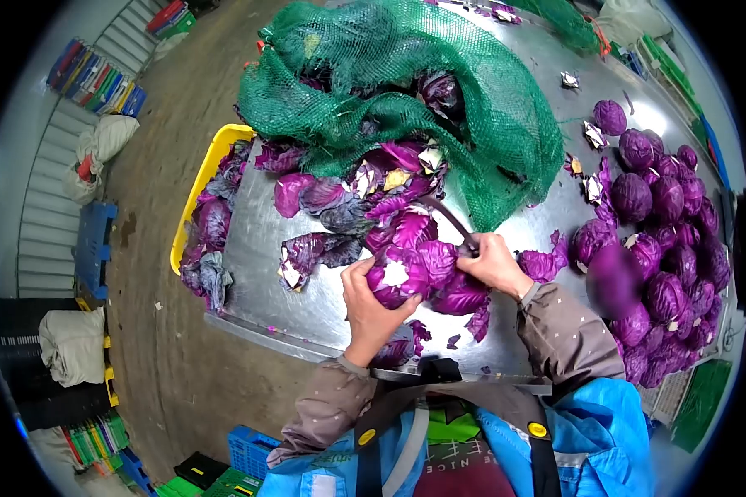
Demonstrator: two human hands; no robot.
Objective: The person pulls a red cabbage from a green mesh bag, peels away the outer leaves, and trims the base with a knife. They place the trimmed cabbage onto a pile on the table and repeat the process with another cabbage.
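My left hand (371, 311) is curled around a red cabbage (387, 280) from its left and lower side, and the pale cut stem end faces up. My right hand (497, 263) is closed on a dark, narrow, slightly curved knife (449, 217), which points up and to the left. Its fingertips are close to the cabbage's right side, where loose purple leaves (460, 294) lie. Behind the cabbage is a pile of trimmed leaves and stem pieces (340, 199). A green mesh sack (506, 124) with more cabbages inside lies at the table's far side.
Many trimmed red cabbages (667, 199) are heaped on the right of the metal table (261, 224). A yellow crate (215, 149) full of outer leaves stands by the table's left edge. Scattered stem pieces (594, 135) lie near the heap. Blue and green crates (253, 447) stand on the floor.
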